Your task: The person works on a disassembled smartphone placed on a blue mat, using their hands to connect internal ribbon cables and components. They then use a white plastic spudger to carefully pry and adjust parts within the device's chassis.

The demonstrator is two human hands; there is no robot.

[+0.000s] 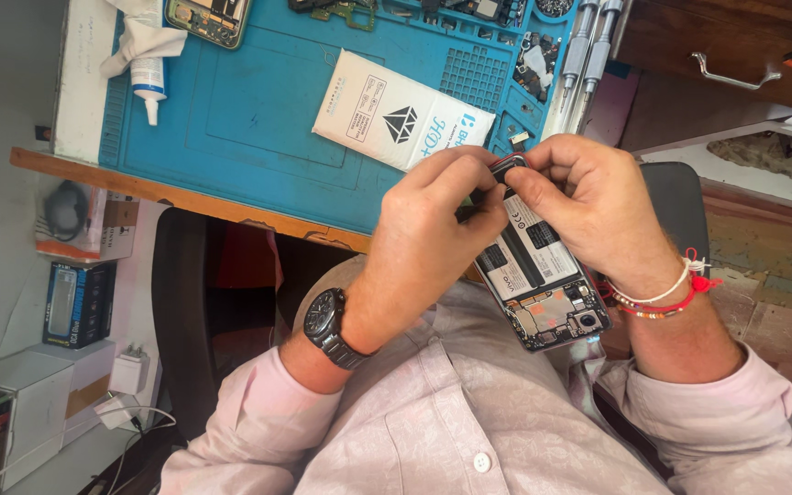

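An opened smartphone [543, 284] with its back cover off shows a black-and-white battery and circuit board; it rests against my chest, top end toward me. My left hand [433, 229], with a dark wristwatch, grips the phone's far end from the left, fingers pinching at the edge. My right hand [588, 206], wearing red and white bracelets, holds the same far end from the right, thumb and fingers pressed on a small dark part [509, 165] at the phone's edge. Both hands meet over the phone.
A blue work mat [258, 119] covers the wooden bench. On it lie a white battery package [396, 112], a white glue tube [148, 78], another opened phone [208, 18], several screwdrivers [588, 50] and small parts. Boxes and a charger [126, 371] sit at lower left.
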